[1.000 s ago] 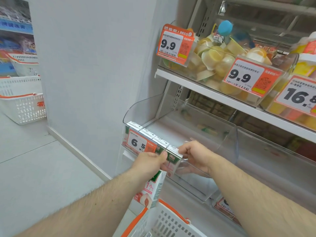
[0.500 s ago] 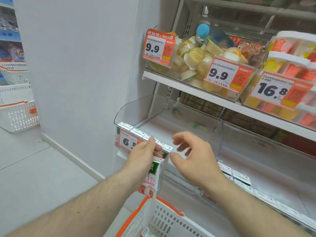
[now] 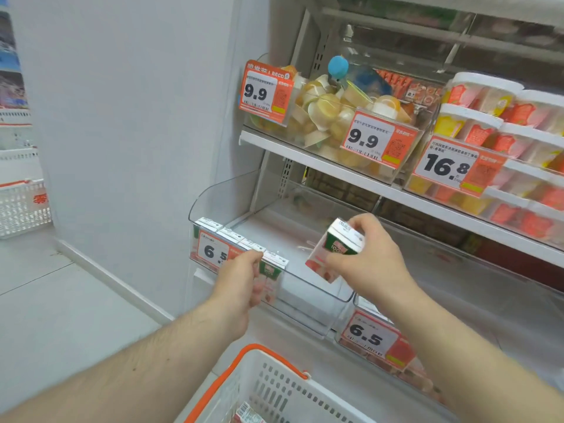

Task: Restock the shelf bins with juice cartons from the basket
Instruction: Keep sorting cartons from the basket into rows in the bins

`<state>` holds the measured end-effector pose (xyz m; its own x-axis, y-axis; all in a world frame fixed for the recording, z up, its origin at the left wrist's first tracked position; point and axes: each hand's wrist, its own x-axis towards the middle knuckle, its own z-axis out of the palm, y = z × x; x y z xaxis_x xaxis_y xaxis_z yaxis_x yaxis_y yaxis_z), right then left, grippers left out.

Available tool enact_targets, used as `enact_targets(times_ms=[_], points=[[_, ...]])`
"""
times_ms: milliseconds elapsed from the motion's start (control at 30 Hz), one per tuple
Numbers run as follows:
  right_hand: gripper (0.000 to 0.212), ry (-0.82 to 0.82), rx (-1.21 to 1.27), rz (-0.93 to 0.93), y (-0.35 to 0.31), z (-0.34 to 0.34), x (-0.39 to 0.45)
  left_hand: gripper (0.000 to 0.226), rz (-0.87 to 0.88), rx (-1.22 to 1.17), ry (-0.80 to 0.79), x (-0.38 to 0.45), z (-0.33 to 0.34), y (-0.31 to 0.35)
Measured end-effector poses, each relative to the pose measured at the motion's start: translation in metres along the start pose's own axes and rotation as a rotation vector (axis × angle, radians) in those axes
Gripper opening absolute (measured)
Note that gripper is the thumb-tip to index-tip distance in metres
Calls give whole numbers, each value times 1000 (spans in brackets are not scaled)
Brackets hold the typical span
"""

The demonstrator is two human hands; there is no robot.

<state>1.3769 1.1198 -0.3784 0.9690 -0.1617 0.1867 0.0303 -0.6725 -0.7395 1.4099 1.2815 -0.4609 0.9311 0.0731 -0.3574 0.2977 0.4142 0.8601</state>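
Right hand (image 3: 363,257) grips stiff, light juice carton (image 3: 335,248) by its top edges, tilted; left hand (image 3: 241,285) steadies the bin front (image 3: 305,300), its grip unclear.

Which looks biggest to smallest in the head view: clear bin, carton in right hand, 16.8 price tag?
1. Clear bin
2. 16.8 price tag
3. Carton in the right hand

Tag and carton look close; differing nearness makes that order unsure.

Cartons (image 3: 242,239) in a row along the bin (image 3: 305,300) front (left end), basket (image 3: 274,389) below.
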Motion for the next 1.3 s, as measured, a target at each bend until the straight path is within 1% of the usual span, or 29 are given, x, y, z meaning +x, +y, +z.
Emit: enact_targets(times_ms=[33, 67, 133, 200, 267, 333, 400, 433, 467, 533, 633, 700, 833, 933, 1033, 1100, 1233, 1300], points=[[36, -29, -14, 30, -2, -2, 14, 16, -83, -9, 11, 1, -1, -3], [31, -70, -53, 56, -5, -2, 29, 23, -149, -23, 12, 3, -1, -6], [20, -144, -213, 127, -4, 8, 54, 50, -221, -51, 12, 10, -1, -14], [22, -198, -411, 170, -3, 21, 71, 76, -256, -68, 14, 20, 0, -23], [28, -289, -543, 212, 3, 36, 83, 86, -282, -95, -20, 29, 3, -30], [30, -418, -577, 281, 14, 47, 90, 85, -293, -114, -64, 37, 5, -34], [20, -522, -551, 352, 23, 54, 92, 79, -293, -144, -85, 44, 5, -38], [13, -559, -518, 386, 26, 56, 91, 76, -294, -163, -88, 47, 5, -40], [11, -583, -472, 417, 28, 58, 91, 75, -290, -185, -88, 49, 5, -41], [16, -614, -360, 484, 31, 62, 88, 70, -280, -222, -84, 53, 5, -43], [27, -620, -187, 571, 36, 62, 91, 56, -254, -232, -78, 58, 6, -47], [34, -619, -100, 617, 37, 61, 93, 56, -253, -235, -76, 59, 7, -48], [29, -627, -23, 630, 40, 65, 96, 58, -251, -252, -77, 60, 8, -51], [32, -608, 111, 639, 46, 71, 97, 56, -242, -257, -90, 60, 7, -52], [40, -578, 144, 648, 46, 72, 98, 56, -237, -263, -92, 58, 8, -51], [46, -588, 169, 671, 45, 71, 98, 56, -232, -266, -90, 57, 9, -51], [41, -577, 185, 694, 40, 70, 94, 53, -233, -273, -95, 55, 9, -51], [38, -548, 137, 692, 39, 69, 91, 53, -237, -279, -88, 53, 9, -50]])
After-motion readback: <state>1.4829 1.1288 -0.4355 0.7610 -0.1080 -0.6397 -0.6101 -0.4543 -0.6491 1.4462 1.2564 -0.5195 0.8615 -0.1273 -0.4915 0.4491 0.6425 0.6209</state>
